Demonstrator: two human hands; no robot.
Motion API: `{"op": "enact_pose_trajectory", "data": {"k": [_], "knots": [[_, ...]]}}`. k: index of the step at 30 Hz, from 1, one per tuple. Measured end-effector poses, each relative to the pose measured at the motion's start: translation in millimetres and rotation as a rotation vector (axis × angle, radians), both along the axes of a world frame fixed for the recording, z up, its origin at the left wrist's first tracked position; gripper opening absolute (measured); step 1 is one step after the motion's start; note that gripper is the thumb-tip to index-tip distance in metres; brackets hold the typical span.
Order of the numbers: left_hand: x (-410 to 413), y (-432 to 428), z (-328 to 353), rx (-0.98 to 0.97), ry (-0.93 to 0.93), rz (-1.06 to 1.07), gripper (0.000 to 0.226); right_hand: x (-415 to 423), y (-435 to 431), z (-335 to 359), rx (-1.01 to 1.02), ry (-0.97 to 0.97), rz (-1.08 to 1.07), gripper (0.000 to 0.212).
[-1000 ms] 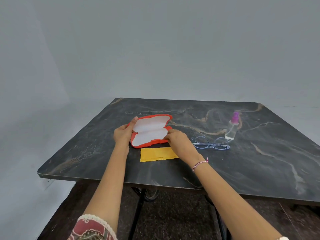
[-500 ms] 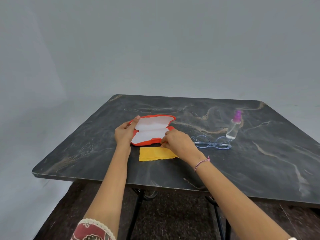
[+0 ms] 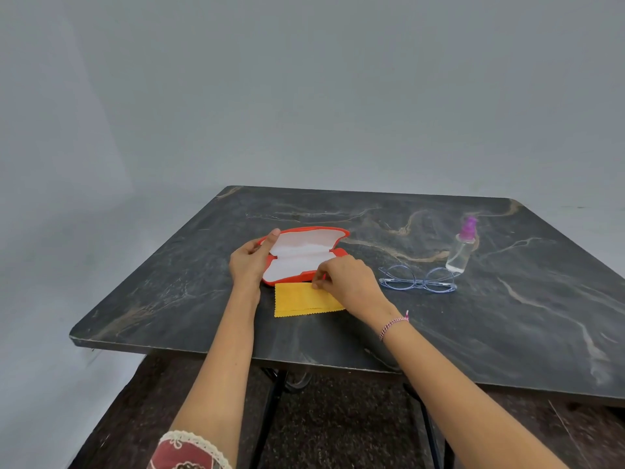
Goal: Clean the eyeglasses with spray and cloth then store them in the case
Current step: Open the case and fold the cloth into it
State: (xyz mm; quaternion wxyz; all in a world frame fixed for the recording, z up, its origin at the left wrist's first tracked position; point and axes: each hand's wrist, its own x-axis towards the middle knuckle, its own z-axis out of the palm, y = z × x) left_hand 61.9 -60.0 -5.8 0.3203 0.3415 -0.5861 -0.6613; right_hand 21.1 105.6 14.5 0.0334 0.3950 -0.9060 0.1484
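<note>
An orange eyeglass case (image 3: 304, 252) with a white lining lies open on the dark marble table (image 3: 490, 316). My left hand (image 3: 248, 262) grips its left end, thumb on the rim. My right hand (image 3: 345, 282) has its fingertips curled at the case's front edge, right where the yellow cloth (image 3: 301, 301) begins; whether they pinch the cloth or the case I cannot tell. Blue-framed eyeglasses (image 3: 417, 280) lie folded to the right of my right hand. Behind them stands a clear spray bottle (image 3: 461, 247) with a purple top.
The table's near edge (image 3: 236, 350) runs under my forearms, with black metal legs and dark floor below. A plain grey wall stands behind the table.
My right hand has slid from the case's right end down to its front edge by the cloth. The left hand stays on the case's left end.
</note>
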Motion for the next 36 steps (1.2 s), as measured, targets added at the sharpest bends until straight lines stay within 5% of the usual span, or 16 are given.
{"op": "enact_pose_trajectory", "data": {"k": [8,20,30,36], "knots": [[2.7,0.4,1.3,-0.008,0.003,-0.024,0.031,-9.8,-14.2,21.3,-0.155,0.074,-0.037,0.018],[4.3,0.9,3.8,-0.043,-0.019,-0.041,0.036,-30.2,-42.4,2.2,0.213,0.513,0.103,0.027],[4.4,0.2,3.5,-0.045,0.005,-0.055,0.033,-48.2,-11.6,0.1,-0.089,0.224,-0.015,0.026],[2.2,-0.3,1.4,-0.070,-0.013,-0.054,0.042,-44.3,-9.1,-4.8,-0.032,0.014,0.276,0.040]]}}
